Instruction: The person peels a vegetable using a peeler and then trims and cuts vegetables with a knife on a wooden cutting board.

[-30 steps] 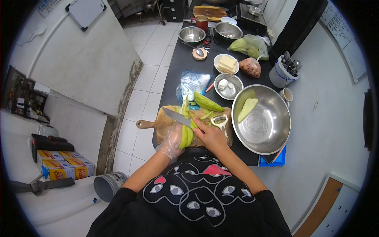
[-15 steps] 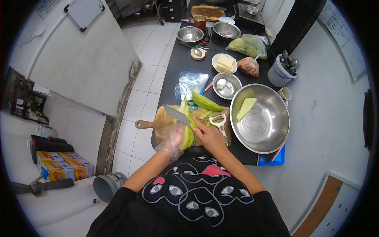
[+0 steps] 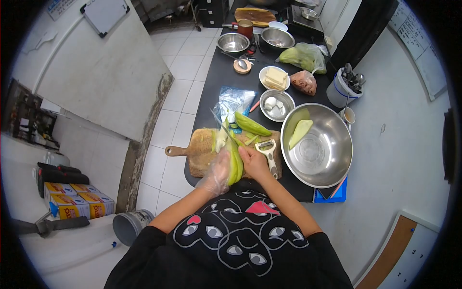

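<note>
My left hand [image 3: 219, 168], in a clear plastic glove, is closed around a green vegetable wedge [image 3: 234, 166] over the wooden cutting board [image 3: 198, 161]. My right hand [image 3: 253, 161] grips a kitchen knife [image 3: 221, 123]; its handle is hidden by the fingers, and the blade points away, up and to the left, by the wedge's far end. Pale green cut strips [image 3: 220, 137] lie beyond my left hand. A larger green piece [image 3: 251, 124] rests at the board's far edge. Right of my right hand lies a white-handled peeler [image 3: 268, 155].
A big steel bowl [image 3: 340, 159] holding one peeled piece [image 3: 301, 133] stands at the right. Farther back are a small bowl [image 3: 291, 108] with white pieces, a plate of pale yellow blocks [image 3: 275, 77], plastic bags [image 3: 303, 57] and a utensil bucket [image 3: 342, 91].
The knife has swung from slanting left across the wedge to a steeper line pointing away. My right hand has closed in tighter, and my left hand has shifted slightly.
</note>
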The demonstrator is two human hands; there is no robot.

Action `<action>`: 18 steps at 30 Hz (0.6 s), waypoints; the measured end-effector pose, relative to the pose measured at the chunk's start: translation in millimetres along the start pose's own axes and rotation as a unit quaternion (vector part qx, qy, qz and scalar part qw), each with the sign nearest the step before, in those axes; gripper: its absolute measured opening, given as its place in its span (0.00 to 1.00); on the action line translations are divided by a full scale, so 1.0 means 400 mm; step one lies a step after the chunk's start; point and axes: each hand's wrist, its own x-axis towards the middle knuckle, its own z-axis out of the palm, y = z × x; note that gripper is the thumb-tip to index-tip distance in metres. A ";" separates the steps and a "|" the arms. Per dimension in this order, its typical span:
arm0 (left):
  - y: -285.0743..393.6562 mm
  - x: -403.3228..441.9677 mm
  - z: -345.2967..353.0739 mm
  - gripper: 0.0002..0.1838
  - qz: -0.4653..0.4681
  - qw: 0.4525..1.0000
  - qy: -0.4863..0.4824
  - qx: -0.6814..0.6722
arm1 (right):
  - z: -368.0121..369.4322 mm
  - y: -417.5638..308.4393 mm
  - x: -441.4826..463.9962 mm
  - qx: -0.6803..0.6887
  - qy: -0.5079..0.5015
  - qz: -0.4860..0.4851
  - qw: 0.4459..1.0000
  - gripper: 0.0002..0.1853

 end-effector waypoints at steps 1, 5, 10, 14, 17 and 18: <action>0.016 -0.006 0.002 0.25 -0.012 0.999 -0.018 -0.035 | -0.011 -0.015 0.005 0.082 -0.045 0.082 0.992 0.22; 0.150 -0.041 0.039 0.26 -0.077 0.952 -0.108 -0.274 | -0.070 -0.077 0.035 0.302 -0.175 0.315 0.882 0.27; 0.132 -0.035 0.001 0.26 -0.097 0.936 -0.091 -0.327 | -0.102 -0.067 0.046 0.286 -0.199 0.351 0.869 0.24; 0.131 -0.006 0.003 0.24 -0.134 0.937 0.027 -0.320 | -0.094 -0.046 -0.002 0.094 -0.145 0.129 0.977 0.23; 0.131 0.032 -0.011 0.23 -0.136 0.911 0.050 -0.387 | -0.124 -0.093 -0.053 -0.003 -0.115 0.019 0.993 0.23; 0.134 0.043 -0.016 0.22 -0.126 0.908 0.042 -0.396 | -0.141 -0.117 -0.068 -0.016 -0.119 0.013 0.993 0.23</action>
